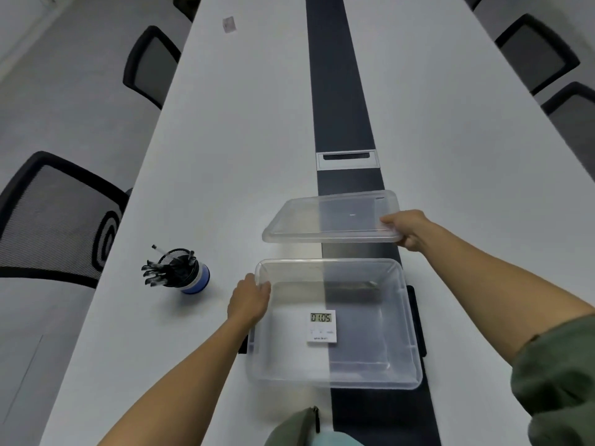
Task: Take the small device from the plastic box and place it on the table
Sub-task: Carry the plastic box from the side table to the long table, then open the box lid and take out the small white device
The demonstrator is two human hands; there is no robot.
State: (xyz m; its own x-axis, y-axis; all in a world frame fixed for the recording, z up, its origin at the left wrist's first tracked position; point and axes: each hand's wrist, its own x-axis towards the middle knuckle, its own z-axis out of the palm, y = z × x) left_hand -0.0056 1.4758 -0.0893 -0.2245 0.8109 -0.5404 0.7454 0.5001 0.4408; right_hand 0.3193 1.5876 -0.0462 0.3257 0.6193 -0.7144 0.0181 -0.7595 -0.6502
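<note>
A clear plastic box (409, 320) stands open on the white table (241, 140) near the front edge. Inside it lies a small white digital timer (321, 326) with its display reading 01:05. My left hand (249, 300) rests on the box's left rim near the far corner. My right hand (409, 228) grips the right edge of the clear lid (322, 220), which sits just beyond the box; I cannot tell whether the lid touches the table.
A blue pen cup (183, 273) with several black pens stands left of the box. A dark strip (341, 91) with a cable port (349, 159) runs down the table's middle. Mesh chairs line both sides. A small card (229, 24) lies far back.
</note>
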